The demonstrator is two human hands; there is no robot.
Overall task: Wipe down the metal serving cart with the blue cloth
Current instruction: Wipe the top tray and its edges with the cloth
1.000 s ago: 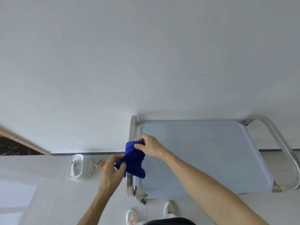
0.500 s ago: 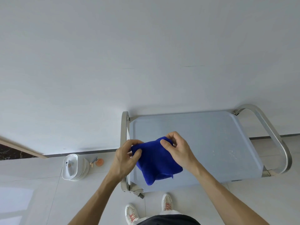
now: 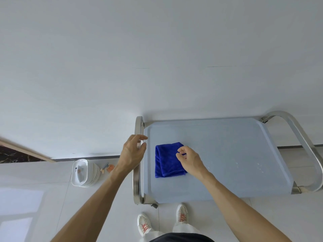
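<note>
Cloth (image 3: 167, 159) lies folded on the cart (image 3: 227, 154), right hand (image 3: 189, 158) pinching its edge, left hand (image 3: 133, 151) loosely spread; wiping likely starts next, needing flat pressure.

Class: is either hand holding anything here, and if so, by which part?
The right hand has a pinching grip on the blue cloth at its right edge; the cloth lies folded on the cart top. The left hand holds nothing.

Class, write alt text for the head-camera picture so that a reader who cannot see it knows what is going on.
A folded blue cloth lies on the top tray of a metal serving cart, with the person's right hand pinching its edge. The left hand hovers open by the cart's left handle. White dishes are stacked on the floor to the left.
</note>
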